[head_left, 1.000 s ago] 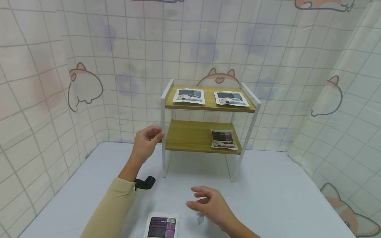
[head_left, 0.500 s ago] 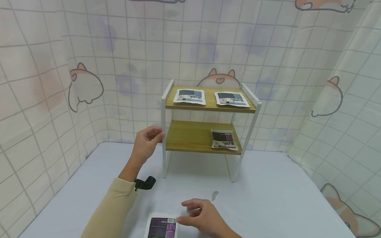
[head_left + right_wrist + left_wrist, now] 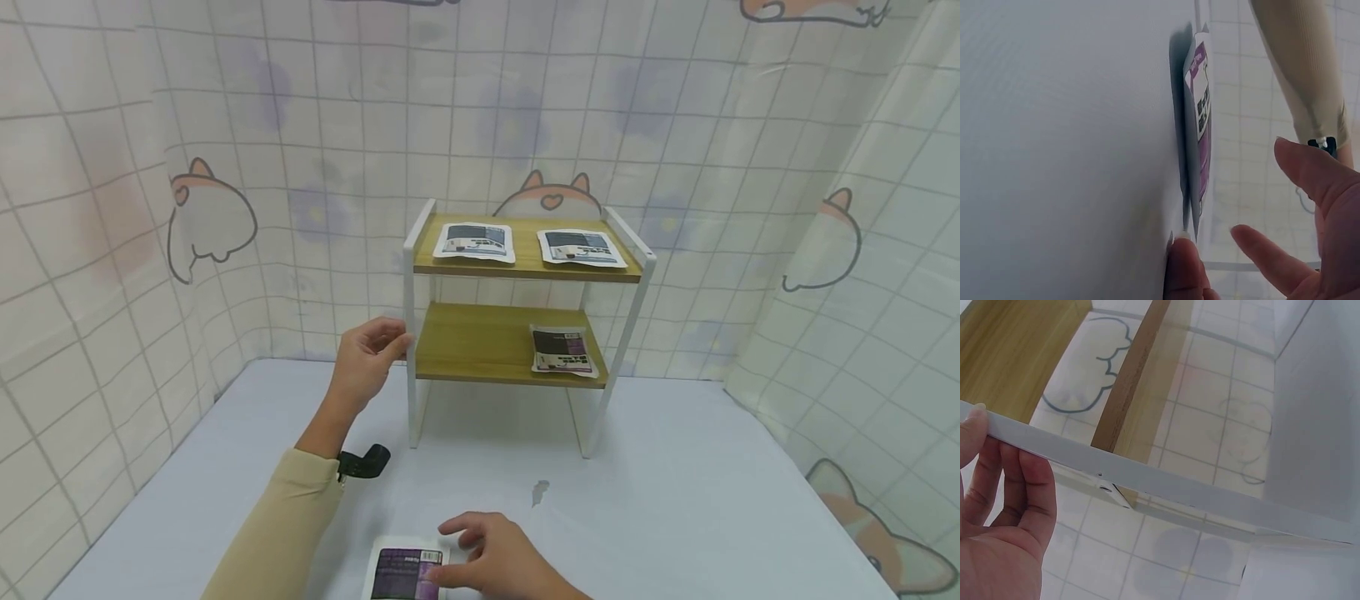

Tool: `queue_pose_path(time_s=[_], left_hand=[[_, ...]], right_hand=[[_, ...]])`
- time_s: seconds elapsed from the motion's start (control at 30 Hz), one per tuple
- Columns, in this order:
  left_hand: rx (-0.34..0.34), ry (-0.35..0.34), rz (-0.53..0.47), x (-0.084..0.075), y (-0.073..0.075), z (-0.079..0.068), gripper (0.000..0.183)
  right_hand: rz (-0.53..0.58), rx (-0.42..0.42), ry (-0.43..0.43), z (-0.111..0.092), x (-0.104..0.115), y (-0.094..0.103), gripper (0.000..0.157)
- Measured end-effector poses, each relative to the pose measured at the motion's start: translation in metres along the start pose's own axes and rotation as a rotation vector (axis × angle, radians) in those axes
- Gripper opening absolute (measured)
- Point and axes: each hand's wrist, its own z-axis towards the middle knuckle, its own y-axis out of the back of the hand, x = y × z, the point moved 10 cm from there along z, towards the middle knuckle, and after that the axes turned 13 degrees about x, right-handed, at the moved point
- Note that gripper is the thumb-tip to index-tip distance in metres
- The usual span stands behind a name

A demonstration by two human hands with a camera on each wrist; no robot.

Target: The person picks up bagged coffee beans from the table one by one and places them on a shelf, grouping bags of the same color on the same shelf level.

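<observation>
A two-tier shelf with wooden boards has a white side post (image 3: 411,400) on its left. My left hand (image 3: 365,362) pinches this post; in the left wrist view the thumb lies on the white bar (image 3: 1166,481) with the fingers curled behind it. A flat white pouch with a purple and dark label (image 3: 397,575) lies on the table at the bottom of the head view. My right hand (image 3: 495,554) is over its right edge, thumb overlapping the label. In the right wrist view the fingertips are right at the end of the pouch (image 3: 1200,125), and the thumb stands apart from it.
Two white pouches, a left one (image 3: 476,242) and a right one (image 3: 581,248), lie on the top board. A purple-labelled pouch (image 3: 562,351) lies at the right of the lower board (image 3: 476,342). A grey mark (image 3: 540,492) shows on the white table (image 3: 675,500).
My right hand has moved left and toward the front of the table, down to the pouch. The left hand stays on the shelf post.
</observation>
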Motion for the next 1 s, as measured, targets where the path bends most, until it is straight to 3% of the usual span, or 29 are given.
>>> queue_pose_path(time_s=[0.4, 1.0], left_hand=[[-0.006, 0.012, -0.012, 0.000, 0.000, -0.001, 0.023], [-0.005, 0.018, -0.013, -0.002, 0.000, -0.001, 0.024]], right_hand=[[-0.054, 0.011, 0.005, 0.006, 0.008, -0.014, 0.039], [-0.232, -0.067, 0.025, 0.013, 0.013, -0.018, 0.038]])
